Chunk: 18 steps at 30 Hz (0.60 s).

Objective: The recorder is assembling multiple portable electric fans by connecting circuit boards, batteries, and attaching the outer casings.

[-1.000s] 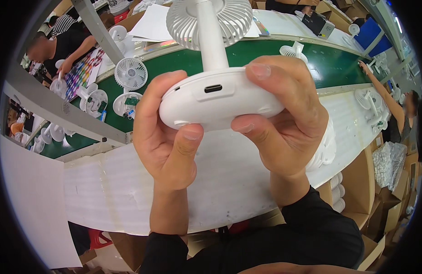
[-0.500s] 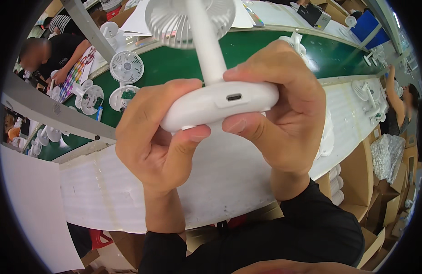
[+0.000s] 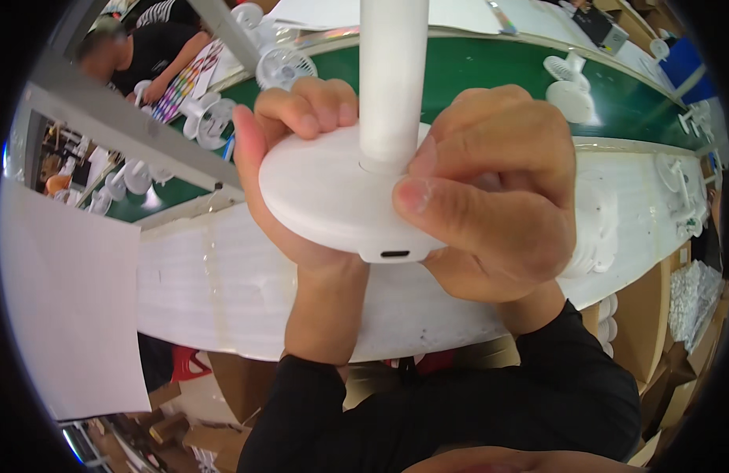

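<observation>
A white desk fan (image 3: 321,189) is held up in front of me, its round base tipped so the top face shows. A dark port slot sits in the base's near edge. The pole rises out of the top of the picture, and the fan head is out of view. My left hand (image 3: 305,110) cups the base from the left and beneath, fingers over its far rim. At the pole's foot, my right hand (image 3: 506,189) has its thumb and forefinger closed against the pole. The right hand's other fingers are curled and partly hidden.
Beyond the foam-covered table (image 3: 223,292) runs a green conveyor belt (image 3: 490,87) carrying white fans (image 3: 571,98). A grey metal post (image 3: 136,118) slants across the left. A person (image 3: 156,59) works behind it. Cardboard boxes (image 3: 636,323) stand at lower right.
The base has tilted from edge-on to showing its top face, and the fan head has left the view. My right hand has shifted from the base's edge to the pole's foot.
</observation>
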Tool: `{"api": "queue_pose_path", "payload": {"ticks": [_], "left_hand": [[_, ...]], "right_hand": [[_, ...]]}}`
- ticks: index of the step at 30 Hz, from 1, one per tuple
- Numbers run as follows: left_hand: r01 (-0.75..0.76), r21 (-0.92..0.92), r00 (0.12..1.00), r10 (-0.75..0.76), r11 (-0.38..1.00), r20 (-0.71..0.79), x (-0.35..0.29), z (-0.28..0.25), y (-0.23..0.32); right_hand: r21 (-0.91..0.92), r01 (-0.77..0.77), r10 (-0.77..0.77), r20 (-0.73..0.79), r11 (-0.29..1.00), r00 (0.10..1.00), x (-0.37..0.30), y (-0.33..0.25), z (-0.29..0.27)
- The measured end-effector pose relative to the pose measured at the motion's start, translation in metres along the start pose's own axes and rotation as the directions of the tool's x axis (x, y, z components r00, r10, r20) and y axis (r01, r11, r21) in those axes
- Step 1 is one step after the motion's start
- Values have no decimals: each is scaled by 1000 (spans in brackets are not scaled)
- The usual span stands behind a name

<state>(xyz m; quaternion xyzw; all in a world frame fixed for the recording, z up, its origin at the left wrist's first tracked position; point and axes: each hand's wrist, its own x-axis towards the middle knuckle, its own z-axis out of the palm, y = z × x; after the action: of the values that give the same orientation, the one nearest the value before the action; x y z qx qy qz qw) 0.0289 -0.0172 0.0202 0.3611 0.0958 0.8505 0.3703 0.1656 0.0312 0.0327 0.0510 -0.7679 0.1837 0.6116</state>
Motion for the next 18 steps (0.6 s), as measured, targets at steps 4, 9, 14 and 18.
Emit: {"api": "queue_pose_path", "payload": {"ticks": [4,9,14,18], "left_hand": [[-127,-100,992,128,987,0,4,-18,27],[-387,454,902,431,802,7,7,-17,50],[-475,569,880,370,671,298,7,-9,51],[-515,604,856,326,609,401,4,-9,54]], "right_hand": [[183,-98,77,119,978,990,1,-6,27],[362,-509,361,403,781,841,4,-25,36],[457,-734,578,454,501,678,-2,-26,39],[606,-781,574,589,152,569,-11,-20,39]]}}
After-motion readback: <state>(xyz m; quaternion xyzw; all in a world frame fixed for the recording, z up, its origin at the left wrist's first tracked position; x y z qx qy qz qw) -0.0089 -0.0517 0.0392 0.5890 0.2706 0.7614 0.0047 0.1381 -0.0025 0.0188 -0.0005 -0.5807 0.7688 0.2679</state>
